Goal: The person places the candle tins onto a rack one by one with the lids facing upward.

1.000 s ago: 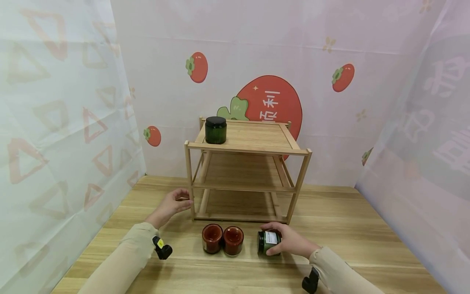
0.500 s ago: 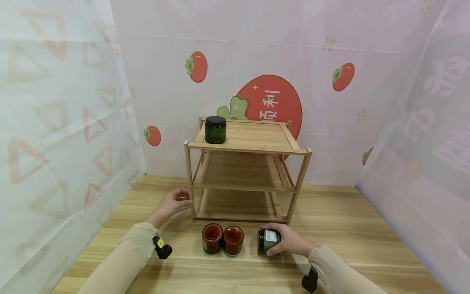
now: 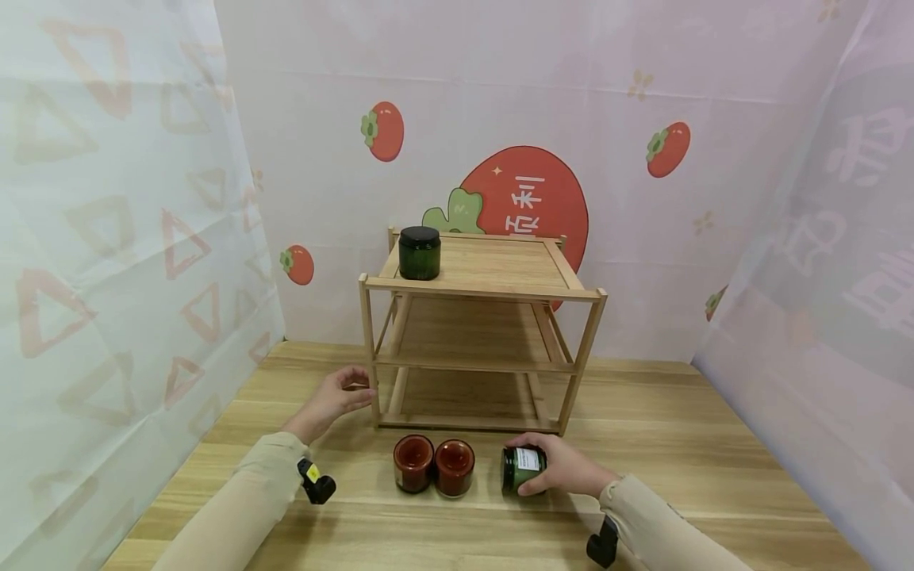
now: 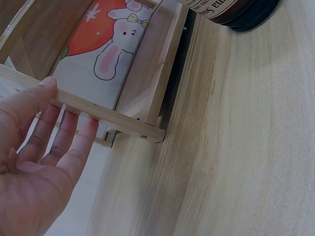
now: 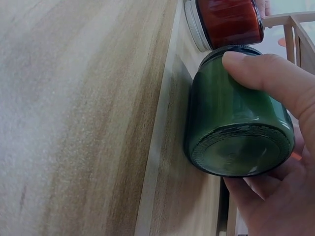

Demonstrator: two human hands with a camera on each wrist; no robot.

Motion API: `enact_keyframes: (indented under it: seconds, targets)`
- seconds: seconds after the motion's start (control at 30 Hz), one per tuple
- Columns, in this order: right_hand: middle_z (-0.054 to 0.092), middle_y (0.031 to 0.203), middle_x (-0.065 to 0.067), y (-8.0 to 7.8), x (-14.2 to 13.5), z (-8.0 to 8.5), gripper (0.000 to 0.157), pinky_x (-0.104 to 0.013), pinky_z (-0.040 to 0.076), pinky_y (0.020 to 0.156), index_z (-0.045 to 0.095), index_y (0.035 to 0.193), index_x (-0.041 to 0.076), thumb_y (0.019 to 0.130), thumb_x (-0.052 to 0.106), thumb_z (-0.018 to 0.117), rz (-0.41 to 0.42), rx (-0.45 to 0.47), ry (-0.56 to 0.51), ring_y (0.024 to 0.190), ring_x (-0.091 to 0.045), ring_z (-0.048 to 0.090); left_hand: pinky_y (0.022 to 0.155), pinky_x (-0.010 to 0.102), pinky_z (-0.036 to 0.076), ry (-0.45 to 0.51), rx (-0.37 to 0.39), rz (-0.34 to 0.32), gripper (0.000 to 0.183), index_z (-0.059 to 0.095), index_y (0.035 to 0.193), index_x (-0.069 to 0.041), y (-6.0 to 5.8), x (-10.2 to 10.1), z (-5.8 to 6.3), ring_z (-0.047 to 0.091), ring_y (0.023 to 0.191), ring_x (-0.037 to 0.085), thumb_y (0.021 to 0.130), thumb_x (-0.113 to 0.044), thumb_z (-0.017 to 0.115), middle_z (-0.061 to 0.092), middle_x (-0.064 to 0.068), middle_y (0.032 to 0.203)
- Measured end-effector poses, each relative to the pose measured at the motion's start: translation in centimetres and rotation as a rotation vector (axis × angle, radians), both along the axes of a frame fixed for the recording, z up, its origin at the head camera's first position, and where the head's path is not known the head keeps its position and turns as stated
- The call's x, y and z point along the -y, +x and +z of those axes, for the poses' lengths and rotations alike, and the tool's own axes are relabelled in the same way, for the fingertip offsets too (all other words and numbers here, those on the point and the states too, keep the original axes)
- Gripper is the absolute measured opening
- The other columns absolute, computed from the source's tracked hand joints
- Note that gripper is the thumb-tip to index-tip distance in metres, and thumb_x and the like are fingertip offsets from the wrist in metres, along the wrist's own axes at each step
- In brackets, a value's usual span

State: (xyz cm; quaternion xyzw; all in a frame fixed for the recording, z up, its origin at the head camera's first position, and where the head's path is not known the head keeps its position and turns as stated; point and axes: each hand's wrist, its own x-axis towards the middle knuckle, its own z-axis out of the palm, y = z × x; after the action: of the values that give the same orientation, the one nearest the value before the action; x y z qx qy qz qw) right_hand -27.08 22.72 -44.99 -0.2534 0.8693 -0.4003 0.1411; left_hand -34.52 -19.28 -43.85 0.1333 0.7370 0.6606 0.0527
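Note:
My left hand [image 3: 336,400] pinches the front left post [image 4: 106,114] of a light wooden three-tier shelf [image 3: 493,291], thumb on one side and fingertips on the other. On the table at the right, my right hand [image 3: 567,468] grips a green glass jar [image 3: 524,469] with a black lid and a white label. The jar is tipped on its side, lid to the left, and its round base [image 5: 241,150] faces the right wrist camera. Two dark red glass jars [image 3: 412,464] stand side by side in front of the shelf, between my hands.
Another green jar [image 3: 420,254] with a black lid stands upright on the shelf's top tier, at its left end. Printed cloth walls [image 3: 321,182] close off the back and both sides of the wooden table [image 3: 657,428].

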Motion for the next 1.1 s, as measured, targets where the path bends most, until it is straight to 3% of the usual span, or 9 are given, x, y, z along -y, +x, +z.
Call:
enact_keyframes:
  seconds: [0.27,0.57,0.7,0.8,1.1]
  targets:
    - [0.060,0.121,-0.010,0.1,0.2,0.3,0.067,-0.028,0.052,0.071,0.057,0.130,0.009,0.071,0.024,0.086,-0.015,-0.020,-0.006,0.094,-0.020,0.057,0.086,0.025,0.057,0.005,0.002,0.004,0.037,0.046,0.121,0.009,-0.2,-0.1,-0.3,0.063,0.092,0.013,0.089,0.003,0.064,0.057,0.006,0.105]
    - [0.061,0.122,-0.011,0.1,0.2,0.5,0.068,-0.024,0.052,0.082,0.053,0.131,0.003,0.073,0.022,0.085,-0.033,-0.082,-0.063,0.109,-0.027,0.058,0.086,0.026,0.057,0.004,0.003,0.002,0.038,0.046,0.122,0.009,-0.1,-0.1,-0.2,0.063,0.093,0.012,0.089,0.002,0.064,0.057,0.005,0.106]
    - [0.061,0.123,-0.009,0.3,0.2,0.9,0.069,-0.037,0.049,0.097,0.051,0.133,0.003,0.074,0.020,0.084,-0.048,-0.093,-0.093,0.115,-0.030,0.056,0.087,0.025,0.057,0.000,-0.001,0.004,0.038,0.045,0.122,0.010,0.0,-0.1,0.0,0.062,0.093,0.011,0.089,0.002,0.064,0.057,0.006,0.107]
    - [0.060,0.123,-0.009,0.5,0.1,1.0,0.070,-0.045,0.046,0.101,0.050,0.134,0.002,0.075,0.020,0.084,-0.061,-0.074,-0.129,0.115,-0.030,0.056,0.087,0.026,0.057,-0.001,-0.007,0.001,0.039,0.045,0.122,0.010,0.0,-0.1,0.0,0.062,0.093,0.011,0.090,0.001,0.064,0.057,0.008,0.108]
    - [0.055,0.126,-0.013,0.6,-0.6,-0.5,0.069,-0.047,0.048,0.100,0.049,0.129,0.002,0.073,0.016,0.085,-0.101,-0.021,-0.209,0.112,-0.025,0.056,0.083,0.023,0.058,0.068,-0.080,-0.063,0.035,0.052,0.115,0.003,0.2,0.2,-0.2,0.063,0.091,0.010,0.087,-0.007,0.071,0.059,0.004,0.103]
